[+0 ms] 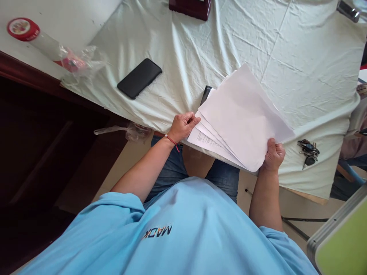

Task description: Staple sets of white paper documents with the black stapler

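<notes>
Several sheets of white paper (237,110) are fanned out over the near edge of the cloth-covered table. The top sheet shows a blank face, and a lower one has printed lines along its left part. My right hand (274,154) grips their near right edge, thumb on top and fingers hidden underneath. At the left corner of the fan, my left hand (183,126) is closed, with thumb and finger pinching the paper edges. A black object (205,94), partly covered by the sheets, pokes out beyond them; its kind is unclear.
A black phone (139,78) lies left on the pale tablecloth (309,57). Keys (309,152) sit at right. A red-lidded container (43,42) and clear plastic bag (80,63) are far left. A dark red box (190,8) stands at the back. A green-topped panel (344,236) juts in lower right.
</notes>
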### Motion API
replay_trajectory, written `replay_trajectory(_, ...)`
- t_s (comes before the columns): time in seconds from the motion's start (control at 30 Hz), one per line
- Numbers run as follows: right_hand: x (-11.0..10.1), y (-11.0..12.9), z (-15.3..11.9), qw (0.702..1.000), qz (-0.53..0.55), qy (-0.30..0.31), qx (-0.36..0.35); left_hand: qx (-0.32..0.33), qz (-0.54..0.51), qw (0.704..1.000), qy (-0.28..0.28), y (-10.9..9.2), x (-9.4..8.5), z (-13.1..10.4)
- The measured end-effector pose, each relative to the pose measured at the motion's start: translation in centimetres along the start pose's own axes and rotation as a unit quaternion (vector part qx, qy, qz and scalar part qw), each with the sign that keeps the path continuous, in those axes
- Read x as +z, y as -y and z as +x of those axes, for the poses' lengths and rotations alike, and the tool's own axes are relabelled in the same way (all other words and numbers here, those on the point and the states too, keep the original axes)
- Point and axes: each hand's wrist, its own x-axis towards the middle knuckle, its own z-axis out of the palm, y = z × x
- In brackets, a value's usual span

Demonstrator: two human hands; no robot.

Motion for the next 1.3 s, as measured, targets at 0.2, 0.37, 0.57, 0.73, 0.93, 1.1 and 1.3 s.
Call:
replay_trajectory(0.2,-0.3,-0.4,0.4,1.0,0.009,0.008,-0.007,0.01,-0.023,0.999,0.034,0.0,-0.2,-0.3)
replay_trajectory(0.37,-0.2,-0.4,0.4,1.0,0.027,0.004,-0.006,0.024,0.002,1.0,0.005,-0.3,0.0,-0.2)
replay_trajectory(0.57,0.0,0.0,0.2,1.0,0.029,-0.002,-0.002,0.024,-0.009,1.0,-0.018,-0.2,0.3,-0.2)
replay_trajectory(0.73,0.0,0.2,0.1,0.999,0.035,-0.001,0.018,0.0,-0.005,0.999,-0.033,0.1,0.4,-0.3)
replay_trajectory(0.93,0.0,0.0,0.2,1.0,0.028,-0.005,0.009,-0.032,-0.053,0.997,-0.051,0.3,0.7,-0.3)
replay_trajectory(1.1,0.1,0.2,0.1,1.0,0.022,-0.001,0.003,-0.028,-0.05,0.998,-0.033,0.0,0.3,-0.4)
replay_trajectory(1.3,0.0,0.2,0.1,1.0,0.013,-0.01,0.006,0.003,-0.02,1.0,0.0,-0.7,-0.1,-0.4)
